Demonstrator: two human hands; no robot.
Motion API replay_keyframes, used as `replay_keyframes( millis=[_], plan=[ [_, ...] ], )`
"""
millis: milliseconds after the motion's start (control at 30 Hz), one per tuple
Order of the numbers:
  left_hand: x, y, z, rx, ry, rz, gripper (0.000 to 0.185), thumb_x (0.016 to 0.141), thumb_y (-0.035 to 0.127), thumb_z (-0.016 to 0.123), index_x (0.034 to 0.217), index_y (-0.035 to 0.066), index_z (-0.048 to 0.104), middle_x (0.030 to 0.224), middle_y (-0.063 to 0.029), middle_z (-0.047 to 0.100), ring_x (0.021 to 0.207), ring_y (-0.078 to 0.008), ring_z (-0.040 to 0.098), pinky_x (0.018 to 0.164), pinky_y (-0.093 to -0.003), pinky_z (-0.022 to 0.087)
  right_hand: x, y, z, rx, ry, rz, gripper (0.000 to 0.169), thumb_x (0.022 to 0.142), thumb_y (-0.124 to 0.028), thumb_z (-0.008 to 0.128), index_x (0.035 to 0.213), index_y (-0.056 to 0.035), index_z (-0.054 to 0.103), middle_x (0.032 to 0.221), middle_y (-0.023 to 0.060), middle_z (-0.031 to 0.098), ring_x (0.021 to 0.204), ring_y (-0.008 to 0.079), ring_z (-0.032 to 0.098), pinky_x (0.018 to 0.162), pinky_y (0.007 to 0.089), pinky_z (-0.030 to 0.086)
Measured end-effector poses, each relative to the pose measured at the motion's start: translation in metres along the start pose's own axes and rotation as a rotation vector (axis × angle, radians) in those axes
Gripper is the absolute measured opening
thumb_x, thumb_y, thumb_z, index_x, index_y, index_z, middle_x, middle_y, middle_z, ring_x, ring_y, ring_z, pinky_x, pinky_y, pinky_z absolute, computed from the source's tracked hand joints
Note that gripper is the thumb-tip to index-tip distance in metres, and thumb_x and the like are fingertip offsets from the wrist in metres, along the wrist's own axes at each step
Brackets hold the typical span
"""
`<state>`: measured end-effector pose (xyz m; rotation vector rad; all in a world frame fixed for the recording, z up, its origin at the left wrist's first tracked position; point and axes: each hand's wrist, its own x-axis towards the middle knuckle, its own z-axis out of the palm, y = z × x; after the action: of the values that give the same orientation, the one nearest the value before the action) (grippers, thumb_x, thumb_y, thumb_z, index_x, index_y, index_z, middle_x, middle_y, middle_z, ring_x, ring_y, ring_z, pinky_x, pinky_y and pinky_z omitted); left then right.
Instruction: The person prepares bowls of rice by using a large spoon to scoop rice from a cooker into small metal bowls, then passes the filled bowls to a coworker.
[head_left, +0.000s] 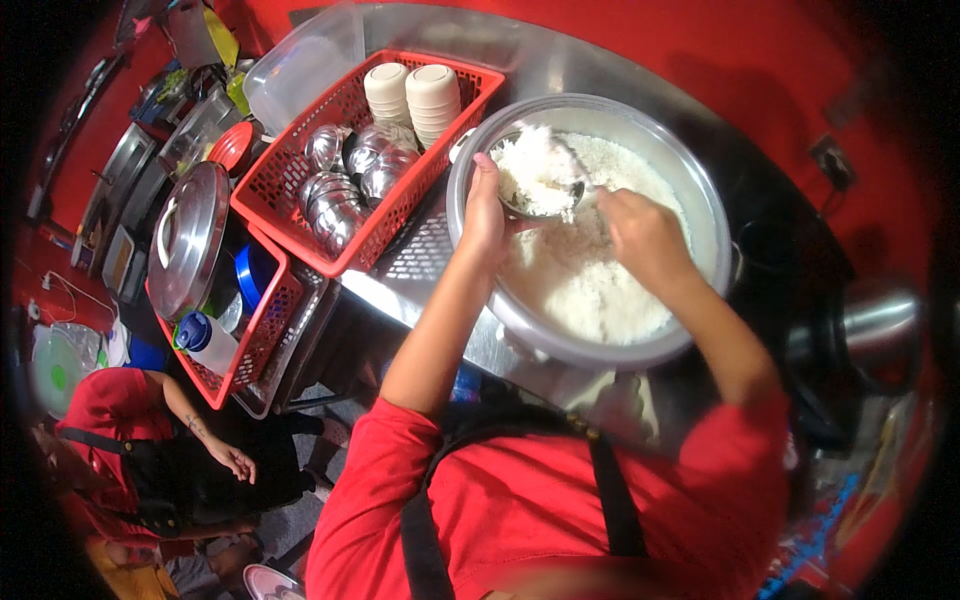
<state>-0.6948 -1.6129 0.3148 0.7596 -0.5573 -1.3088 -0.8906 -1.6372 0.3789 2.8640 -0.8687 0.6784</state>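
A large round metal pot (712, 225) of cooked white rice (600, 300) stands before me on a steel counter. My left hand (486, 199) holds a metal bowl (517, 210) heaped with rice, over the left part of the pot. In my right hand (637, 229) is the handle of a serving utensil (581, 169), blurred, whose far end meets the rice at the bowl's right side. The utensil's exact shape is hidden by rice and blur.
Left of the pot, a red plastic basket (341, 266) holds metal bowls (330, 202) and stacked cream cups (433, 97). A lower red basket (217, 397) holds a blue-capped bottle (210, 341) beside a large metal lid (191, 240). A person in red (112, 420) is at lower left.
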Motion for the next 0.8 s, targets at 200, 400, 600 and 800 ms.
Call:
replay_keyframes(
  millis=[200,400,600,800],
  plan=[
    [-0.001,-0.001,-0.001,-0.037,-0.003,-0.003,0.063,0.091,0.058,0.018,0.13,0.01,0.029,0.117,-0.0146,0.052,0.099,-0.0268,0.06,0.071,-0.0428,0.057,-0.012,-0.008,0.016,-0.106,-0.065,-0.183,0.041,0.074,0.002,0.05,0.114,0.0125,0.049,0.092,0.015,0.057,0.088,0.027,0.058,0.068,0.0347,0.052],
    [-0.003,0.002,0.004,-0.035,-0.013,0.003,0.063,0.091,0.057,0.017,0.13,0.009,0.029,0.118,-0.0162,0.052,0.099,-0.0278,0.06,0.073,-0.0447,0.056,-0.015,-0.006,0.02,-0.032,-0.062,-0.162,0.044,0.076,0.002,0.051,0.12,0.0066,0.049,0.092,0.0154,0.059,0.086,0.0262,0.059,0.067,0.0344,0.051],
    [0.0,-0.001,-0.002,-0.029,0.016,0.024,0.067,0.089,0.063,0.02,0.13,0.011,0.032,0.121,-0.0132,0.051,0.103,-0.0268,0.058,0.077,-0.0471,0.053,-0.009,0.003,0.003,0.693,0.041,0.221,0.025,0.082,-0.001,0.058,0.106,-0.0011,0.063,0.086,0.0147,0.066,0.076,0.0155,0.064,0.067,0.0235,0.047],
    [-0.004,0.004,0.0,-0.043,0.01,-0.017,0.069,0.088,0.065,0.019,0.129,0.011,0.034,0.119,-0.0115,0.053,0.103,-0.0255,0.059,0.079,-0.0462,0.052,-0.01,-0.003,-0.004,0.501,0.096,0.176,0.032,0.079,0.003,0.059,0.111,-0.0038,0.062,0.084,0.0133,0.064,0.071,0.0183,0.063,0.065,0.0252,0.048]
  ],
)
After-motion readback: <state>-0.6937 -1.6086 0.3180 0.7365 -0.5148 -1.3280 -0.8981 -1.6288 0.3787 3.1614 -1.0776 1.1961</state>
